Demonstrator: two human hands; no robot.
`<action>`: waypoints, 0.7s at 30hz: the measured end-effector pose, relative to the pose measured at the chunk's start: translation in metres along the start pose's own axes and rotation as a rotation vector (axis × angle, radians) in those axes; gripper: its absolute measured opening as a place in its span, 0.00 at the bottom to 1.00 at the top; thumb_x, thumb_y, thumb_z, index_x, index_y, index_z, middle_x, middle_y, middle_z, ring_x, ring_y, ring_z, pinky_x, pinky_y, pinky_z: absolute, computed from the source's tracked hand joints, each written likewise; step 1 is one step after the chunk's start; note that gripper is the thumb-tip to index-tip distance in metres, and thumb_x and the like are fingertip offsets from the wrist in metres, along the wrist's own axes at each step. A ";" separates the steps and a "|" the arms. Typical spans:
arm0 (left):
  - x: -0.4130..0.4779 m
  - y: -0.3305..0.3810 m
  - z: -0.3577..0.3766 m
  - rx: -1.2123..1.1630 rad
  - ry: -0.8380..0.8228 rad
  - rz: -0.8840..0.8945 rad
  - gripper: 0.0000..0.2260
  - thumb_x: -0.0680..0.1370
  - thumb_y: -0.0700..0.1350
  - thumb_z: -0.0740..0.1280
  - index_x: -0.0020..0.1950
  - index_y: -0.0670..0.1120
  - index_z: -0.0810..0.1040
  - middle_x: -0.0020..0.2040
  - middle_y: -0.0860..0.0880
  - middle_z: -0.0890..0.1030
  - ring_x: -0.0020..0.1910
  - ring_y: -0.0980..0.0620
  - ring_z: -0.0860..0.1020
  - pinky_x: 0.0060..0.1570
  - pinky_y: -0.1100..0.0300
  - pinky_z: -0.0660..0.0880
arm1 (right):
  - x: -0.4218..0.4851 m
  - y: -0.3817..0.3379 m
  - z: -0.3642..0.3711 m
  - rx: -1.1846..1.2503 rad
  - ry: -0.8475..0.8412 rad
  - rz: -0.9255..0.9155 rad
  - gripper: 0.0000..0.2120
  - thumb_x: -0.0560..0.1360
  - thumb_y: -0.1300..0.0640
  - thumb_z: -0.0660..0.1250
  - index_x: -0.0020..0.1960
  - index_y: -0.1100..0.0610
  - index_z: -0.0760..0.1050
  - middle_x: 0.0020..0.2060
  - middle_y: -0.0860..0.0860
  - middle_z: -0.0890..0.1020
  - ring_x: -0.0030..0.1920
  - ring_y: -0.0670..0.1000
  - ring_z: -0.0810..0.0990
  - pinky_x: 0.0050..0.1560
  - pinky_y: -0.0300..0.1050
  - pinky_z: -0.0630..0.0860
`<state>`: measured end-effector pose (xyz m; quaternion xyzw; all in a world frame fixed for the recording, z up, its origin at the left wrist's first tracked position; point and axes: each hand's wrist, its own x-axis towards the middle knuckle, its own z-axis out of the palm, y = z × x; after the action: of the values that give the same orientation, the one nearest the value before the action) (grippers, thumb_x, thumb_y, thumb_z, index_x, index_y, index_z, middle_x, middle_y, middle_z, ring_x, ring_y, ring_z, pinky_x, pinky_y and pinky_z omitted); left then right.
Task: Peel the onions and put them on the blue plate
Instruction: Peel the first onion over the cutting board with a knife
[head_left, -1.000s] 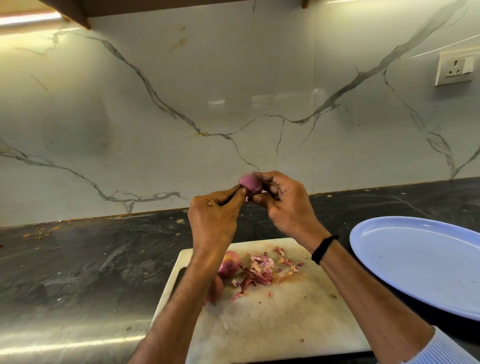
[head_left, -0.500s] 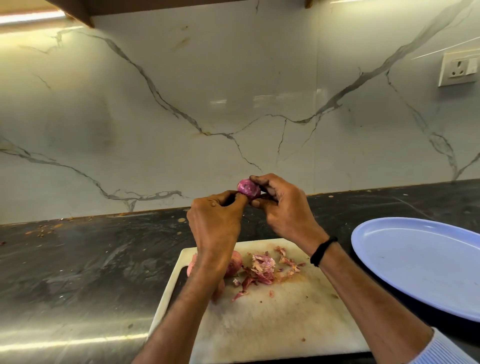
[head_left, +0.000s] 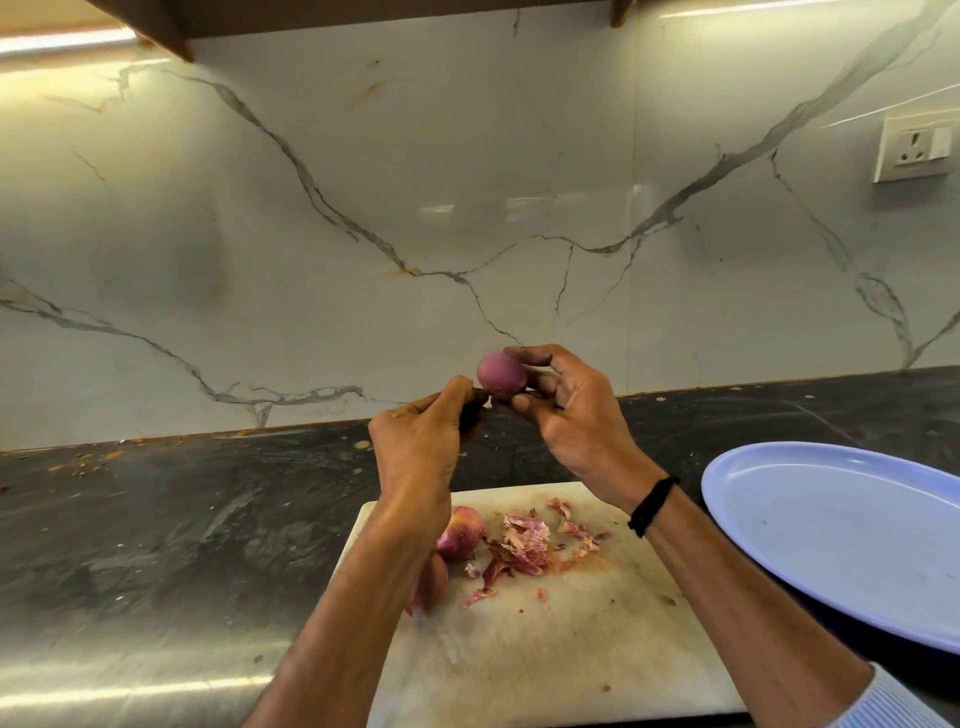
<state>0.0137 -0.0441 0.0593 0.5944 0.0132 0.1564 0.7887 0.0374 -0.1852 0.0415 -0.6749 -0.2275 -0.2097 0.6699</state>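
Two bare forearms reach up from the near edge, the right one coming out of a pale ribbed sleeve (head_left: 893, 701) and wearing a black band (head_left: 652, 506) at the wrist. Beneath them lies a white cutting board (head_left: 545, 660), stained and scratched, on a dark counter (head_left: 156, 519). On the board's far left part sits a second onion (head_left: 461, 531) with its reddish skin on, partly hidden by the left forearm; a pinkish rounded piece (head_left: 434, 579) shows just nearer, mostly covered by that arm. Just right of the second onion is a heap of dry peels (head_left: 524, 543), with loose scraps scattered around it. To the right of the board, well apart from the onions, rests the blue plate (head_left: 841, 540), cut off by the frame edge. Farther out, both hands are raised above the counter's back part. The right hand (head_left: 576, 421) grips the purple onion (head_left: 500, 373) between thumb below and forefinger curled over the top, the other fingers bent loosely behind. The left hand (head_left: 421, 447) has its fingers curled, thumb and forefinger pinching at the onion's lower left edge; whether a strip of skin lies between them is too small to tell. Behind stands a white veined marble wall (head_left: 363, 208) with a wall socket (head_left: 917, 148) at upper right.
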 end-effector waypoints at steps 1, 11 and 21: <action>0.000 0.000 0.001 -0.041 -0.005 -0.029 0.09 0.75 0.39 0.73 0.34 0.43 0.86 0.37 0.44 0.86 0.41 0.47 0.84 0.53 0.51 0.82 | 0.000 -0.001 -0.001 0.026 0.001 0.017 0.22 0.75 0.77 0.64 0.66 0.62 0.73 0.58 0.56 0.83 0.58 0.50 0.83 0.59 0.46 0.80; 0.001 -0.002 -0.005 0.059 0.016 0.114 0.09 0.80 0.43 0.68 0.41 0.48 0.83 0.37 0.52 0.86 0.43 0.53 0.85 0.43 0.63 0.80 | -0.001 -0.008 -0.005 0.334 0.005 0.126 0.22 0.75 0.78 0.63 0.64 0.60 0.74 0.61 0.61 0.80 0.59 0.58 0.82 0.60 0.49 0.80; 0.004 -0.006 -0.005 0.194 -0.090 0.268 0.07 0.79 0.42 0.70 0.47 0.54 0.83 0.42 0.54 0.86 0.46 0.54 0.84 0.48 0.61 0.81 | -0.001 -0.009 -0.004 0.222 0.048 0.080 0.21 0.73 0.71 0.70 0.64 0.59 0.75 0.59 0.55 0.81 0.60 0.55 0.82 0.60 0.53 0.80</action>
<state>0.0177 -0.0396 0.0531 0.6704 -0.0865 0.2315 0.6996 0.0313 -0.1895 0.0482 -0.5997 -0.2061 -0.1724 0.7538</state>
